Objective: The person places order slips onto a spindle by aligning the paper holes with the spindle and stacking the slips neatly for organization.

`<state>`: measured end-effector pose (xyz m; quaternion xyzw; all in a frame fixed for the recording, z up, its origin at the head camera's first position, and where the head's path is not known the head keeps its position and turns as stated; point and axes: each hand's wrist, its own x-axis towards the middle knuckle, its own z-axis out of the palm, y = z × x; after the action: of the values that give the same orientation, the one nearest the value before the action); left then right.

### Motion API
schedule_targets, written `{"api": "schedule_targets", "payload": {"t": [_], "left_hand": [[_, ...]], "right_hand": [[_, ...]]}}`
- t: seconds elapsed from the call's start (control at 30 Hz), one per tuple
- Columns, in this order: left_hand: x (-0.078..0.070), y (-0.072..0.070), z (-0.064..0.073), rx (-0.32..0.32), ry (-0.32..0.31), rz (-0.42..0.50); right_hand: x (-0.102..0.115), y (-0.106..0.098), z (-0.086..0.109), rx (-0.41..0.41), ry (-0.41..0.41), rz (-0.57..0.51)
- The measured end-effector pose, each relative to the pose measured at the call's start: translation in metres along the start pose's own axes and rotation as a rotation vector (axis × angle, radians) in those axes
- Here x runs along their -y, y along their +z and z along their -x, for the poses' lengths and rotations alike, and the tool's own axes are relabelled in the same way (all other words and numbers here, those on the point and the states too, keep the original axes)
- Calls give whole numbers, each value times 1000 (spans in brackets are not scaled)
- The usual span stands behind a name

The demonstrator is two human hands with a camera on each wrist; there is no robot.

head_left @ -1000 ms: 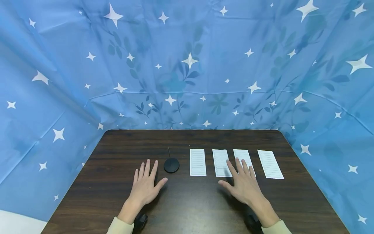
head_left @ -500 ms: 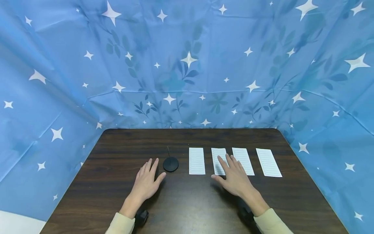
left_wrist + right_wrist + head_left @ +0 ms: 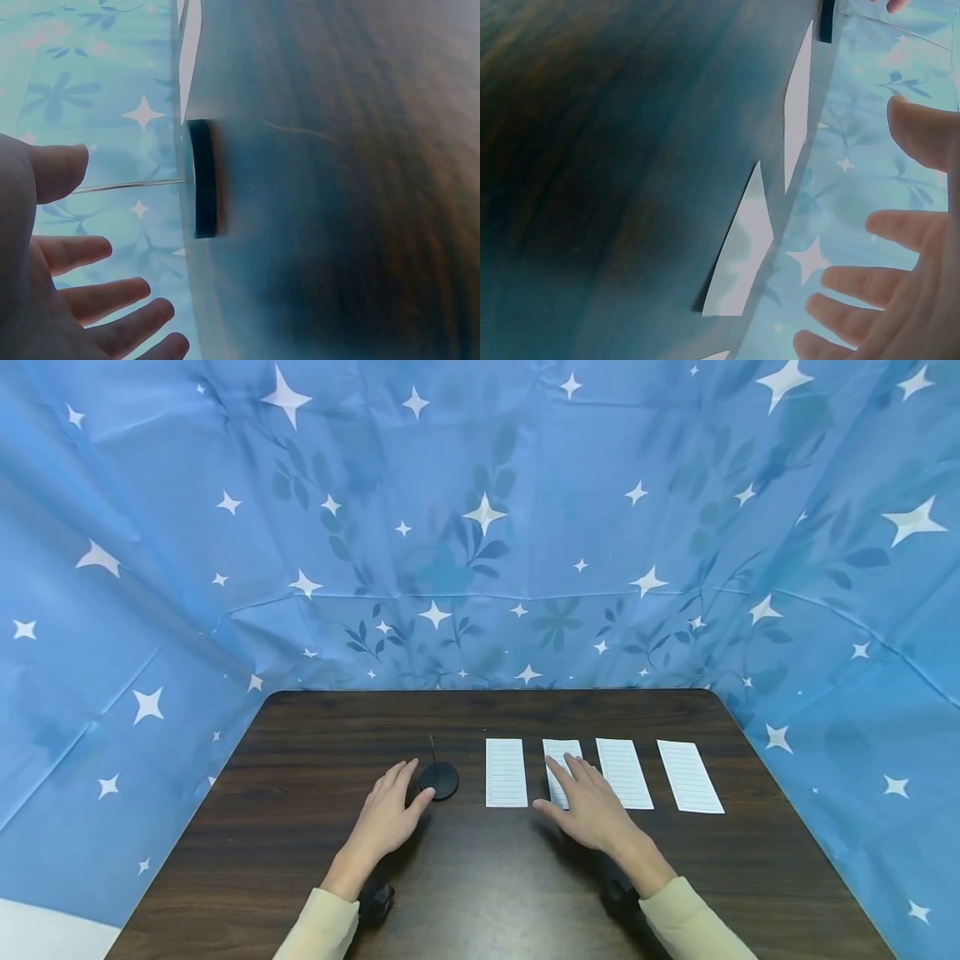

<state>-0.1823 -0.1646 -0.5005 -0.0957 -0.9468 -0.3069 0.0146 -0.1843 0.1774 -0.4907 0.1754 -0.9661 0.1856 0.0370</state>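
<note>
A receipt spike (image 3: pixel 444 782), a thin upright rod on a black round base, stands on the table. My left hand (image 3: pixel 385 817) hovers just left of it, fingers relaxed and holding nothing. In the left wrist view the rod passes behind my thumb, and the base (image 3: pixel 204 180) sits apart from the fingers. To the right, several white lined paper slips lie in a row. My right hand (image 3: pixel 592 810) is held above the second slip (image 3: pixel 556 748) from the left, fingers spread, partly covering it. In the right wrist view the hand is raised clear of the slips (image 3: pixel 742 262).
The leftmost slip (image 3: pixel 506 772) lies between the spike and my right hand. Two more slips, one nearer (image 3: pixel 625 774) and one at the far right (image 3: pixel 690 777), lie beyond it. A blue star-patterned curtain (image 3: pixel 480 560) borders the dark wooden table (image 3: pixel 480 893).
My left hand has moved right and slightly forward, nearer the spike. The right hand has shifted left, from over the two middle slips to the second one. The spike and slips stay put.
</note>
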Motion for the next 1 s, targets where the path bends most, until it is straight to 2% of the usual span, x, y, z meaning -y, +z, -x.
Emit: {"api": "schedule_targets", "payload": {"t": [0.17, 0.53, 0.8, 1.0], "left_hand": [[-3, 4, -8, 11, -6, 50], [-2, 10, -21, -4, -49, 93], [4, 14, -27, -2, -61, 194], [5, 16, -31, 10, -77, 192]], "right_hand": [[3, 3, -5, -1, 1, -20], [10, 1, -20, 21, 4, -44], [11, 2, -29, 51, 10, -47], [10, 7, -37, 73, 22, -56]]}}
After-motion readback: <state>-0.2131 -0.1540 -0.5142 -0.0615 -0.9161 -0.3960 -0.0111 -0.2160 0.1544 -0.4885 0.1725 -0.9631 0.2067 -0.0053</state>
